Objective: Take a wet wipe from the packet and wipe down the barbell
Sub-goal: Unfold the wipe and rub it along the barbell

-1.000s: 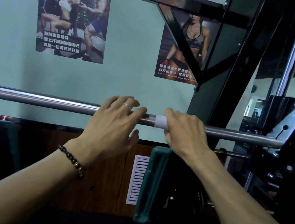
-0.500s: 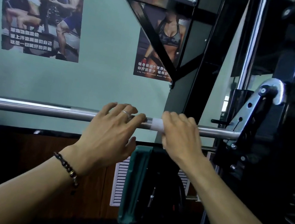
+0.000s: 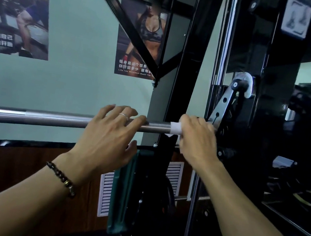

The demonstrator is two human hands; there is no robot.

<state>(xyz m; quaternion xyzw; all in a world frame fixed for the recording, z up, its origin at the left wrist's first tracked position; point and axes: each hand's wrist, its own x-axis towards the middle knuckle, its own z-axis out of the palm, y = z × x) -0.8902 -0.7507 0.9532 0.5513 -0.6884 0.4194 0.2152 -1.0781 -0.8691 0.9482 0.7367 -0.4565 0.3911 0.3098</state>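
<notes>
A steel barbell runs level across the view at chest height, its right end set in a black machine frame. My right hand is wrapped over the bar close to the frame, with a white wet wipe folded around the bar under its fingers; only a strip of the wipe shows. My left hand rests on top of the bar just left of it, fingers spread and loose, a ring on one finger. The wipe packet is out of sight.
The black upright and chrome guide rod stand right behind my right hand, with a metal hook bracket beside it. Dark weight plates sit at the right. Posters hang on the green wall.
My right hand has slid the wipe rightward along the bar to the frame's upright. My left hand followed a little, and my head turned right.
</notes>
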